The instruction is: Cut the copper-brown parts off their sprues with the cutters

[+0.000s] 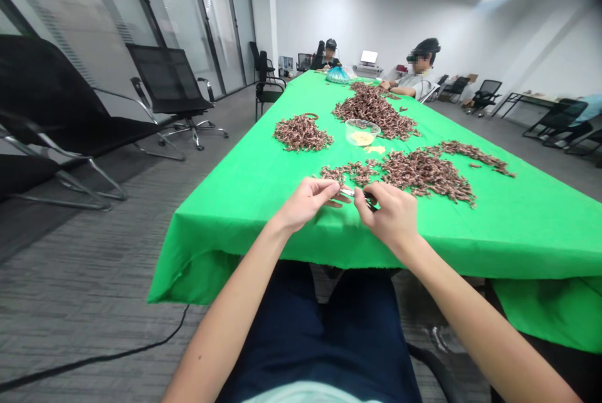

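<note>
Gripping a silver-tipped tool [348, 193] in right hand [392, 212], beside narrowed left hand [306, 202], its contents unclear

You are wearing navy trousers [369, 321], their plain cloth creasing softly over both thighs. A pale mint top [310, 393] is showing at your waist, its edge curving in a shallow arc. Your left hand [305, 204] and right hand [395, 215] are showing bare, as are both slim forearms [235, 315], and a small round mark [199, 357] is dotting the left one.
</note>
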### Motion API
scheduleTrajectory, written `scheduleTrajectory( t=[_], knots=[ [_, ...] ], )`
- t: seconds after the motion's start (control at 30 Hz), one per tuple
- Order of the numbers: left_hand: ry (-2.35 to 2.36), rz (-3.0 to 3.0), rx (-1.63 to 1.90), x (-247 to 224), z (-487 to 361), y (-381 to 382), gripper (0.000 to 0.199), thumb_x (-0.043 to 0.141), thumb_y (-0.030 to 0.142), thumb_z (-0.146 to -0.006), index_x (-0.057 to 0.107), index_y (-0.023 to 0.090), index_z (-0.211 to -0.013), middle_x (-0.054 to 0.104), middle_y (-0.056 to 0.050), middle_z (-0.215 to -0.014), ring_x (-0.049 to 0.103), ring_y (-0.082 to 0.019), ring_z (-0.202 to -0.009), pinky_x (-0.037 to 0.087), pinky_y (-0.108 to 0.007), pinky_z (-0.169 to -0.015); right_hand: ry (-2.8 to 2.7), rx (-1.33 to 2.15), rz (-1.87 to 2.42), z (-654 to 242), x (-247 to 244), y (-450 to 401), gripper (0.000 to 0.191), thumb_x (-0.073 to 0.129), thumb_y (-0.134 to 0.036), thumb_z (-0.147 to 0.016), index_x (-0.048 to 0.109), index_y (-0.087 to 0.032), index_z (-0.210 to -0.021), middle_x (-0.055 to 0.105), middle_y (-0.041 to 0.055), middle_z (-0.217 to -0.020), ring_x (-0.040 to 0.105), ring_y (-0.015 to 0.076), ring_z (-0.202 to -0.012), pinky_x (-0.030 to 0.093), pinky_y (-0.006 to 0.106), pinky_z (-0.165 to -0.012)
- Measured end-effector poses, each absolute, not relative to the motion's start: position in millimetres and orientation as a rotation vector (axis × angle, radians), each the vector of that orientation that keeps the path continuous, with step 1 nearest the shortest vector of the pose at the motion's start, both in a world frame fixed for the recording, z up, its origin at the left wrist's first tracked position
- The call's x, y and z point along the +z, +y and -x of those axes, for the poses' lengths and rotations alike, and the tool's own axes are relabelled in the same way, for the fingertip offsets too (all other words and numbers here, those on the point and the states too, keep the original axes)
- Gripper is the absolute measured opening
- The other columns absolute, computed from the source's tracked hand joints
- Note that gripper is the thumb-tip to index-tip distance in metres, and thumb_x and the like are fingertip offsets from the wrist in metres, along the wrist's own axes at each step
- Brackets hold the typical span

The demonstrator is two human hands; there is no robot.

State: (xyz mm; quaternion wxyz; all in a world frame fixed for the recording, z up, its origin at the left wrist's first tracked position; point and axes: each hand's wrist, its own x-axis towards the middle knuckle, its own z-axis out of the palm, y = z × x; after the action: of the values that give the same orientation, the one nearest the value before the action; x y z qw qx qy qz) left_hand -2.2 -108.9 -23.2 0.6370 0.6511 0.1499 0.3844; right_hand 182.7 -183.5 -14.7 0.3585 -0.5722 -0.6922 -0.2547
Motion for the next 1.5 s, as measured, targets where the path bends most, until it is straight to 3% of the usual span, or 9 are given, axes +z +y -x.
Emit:
scheduleTrajectory(
  t=[0.17,0.27,0.4,0.5,0.7,0.8,1.27,1.5],
  knots=[
    [0.292,-1.543,0.877,-17,3,-111,0.034,0.061,0.039,-0.096,0.075,0.013,-0.112,0.075,-0.016,-0.113,0.070,-0.027,-0.106,0.057,-0.041,-0.093,-1.590,0.286,1.622,-176,2,-188,0.052,0.052,-0.053,-0.092,0.060,-0.017,-0.054,0.045,-0.0014,-0.046,0.035,0.0094,-0.044,0.025,0.029,-0.050],
    [0.285,-1.556,0.891,-16,3,-112,0.034,0.061,0.039,-0.096,0.076,0.013,-0.111,0.074,-0.015,-0.113,0.070,-0.027,-0.108,0.056,-0.042,-0.095,-1.425,0.864,1.555,-177,9,-188,0.055,0.056,-0.061,-0.087,0.059,-0.017,-0.054,0.043,-0.0018,-0.045,0.032,0.0089,-0.044,0.023,0.027,-0.047],
    [0.313,-1.549,0.906,-18,1,-112,0.034,0.065,0.041,-0.093,0.077,0.013,-0.107,0.076,-0.014,-0.109,0.071,-0.026,-0.104,0.056,-0.040,-0.094,-1.329,1.086,1.483,-181,9,-187,0.053,0.060,-0.062,-0.084,0.063,-0.015,-0.060,0.053,0.0013,-0.049,0.037,0.0093,-0.045,0.024,0.026,-0.046],
    [0.344,-1.505,0.907,-19,1,-111,0.036,0.064,0.043,-0.093,0.076,0.012,-0.107,0.076,-0.015,-0.108,0.072,-0.026,-0.100,0.057,-0.039,-0.091,-1.415,0.786,1.529,-181,5,-187,0.052,0.056,-0.058,-0.089,0.064,-0.015,-0.061,0.058,0.0028,-0.054,0.042,0.0105,-0.046,0.028,0.027,-0.048],
    [0.390,-1.425,0.901,-21,2,-110,0.036,0.065,0.044,-0.092,0.076,0.012,-0.105,0.076,-0.016,-0.110,0.073,-0.025,-0.096,0.057,-0.033,-0.081,-1.717,-0.535,1.441,-183,-10,-185,0.031,0.054,-0.038,-0.095,0.066,-0.016,-0.078,0.065,0.0044,-0.070,0.056,0.0155,-0.062,0.036,0.029,-0.060],
    [0.406,-1.412,0.889,-22,2,-110,0.035,0.066,0.043,-0.091,0.077,0.012,-0.104,0.077,-0.015,-0.106,0.073,-0.023,-0.092,0.057,-0.030,-0.077,-1.826,-0.935,1.361,-186,-16,-183,0.024,0.056,-0.035,-0.095,0.064,-0.017,-0.081,0.065,0.0057,-0.073,0.056,0.0180,-0.068,0.037,0.031,-0.063],
    [0.451,-1.363,0.853,-21,2,-110,0.035,0.071,0.042,-0.087,0.078,0.009,-0.098,0.078,-0.015,-0.095,0.074,-0.019,-0.077,0.058,-0.026,-0.066,-1.904,-1.288,1.260,-189,-17,-183,0.025,0.059,-0.039,-0.096,0.057,-0.020,-0.081,0.060,0.0029,-0.069,0.046,0.0177,-0.065,0.029,0.034,-0.060],
    [0.470,-1.357,0.828,-20,3,-110,0.038,0.071,0.044,-0.087,0.077,0.007,-0.097,0.078,-0.017,-0.094,0.075,-0.022,-0.078,0.061,-0.028,-0.065,-1.908,-1.271,1.279,-188,-21,-181,0.026,0.056,-0.040,-0.097,0.057,-0.020,-0.080,0.059,0.0030,-0.068,0.047,0.0177,-0.066,0.028,0.034,-0.061]
  ],
)
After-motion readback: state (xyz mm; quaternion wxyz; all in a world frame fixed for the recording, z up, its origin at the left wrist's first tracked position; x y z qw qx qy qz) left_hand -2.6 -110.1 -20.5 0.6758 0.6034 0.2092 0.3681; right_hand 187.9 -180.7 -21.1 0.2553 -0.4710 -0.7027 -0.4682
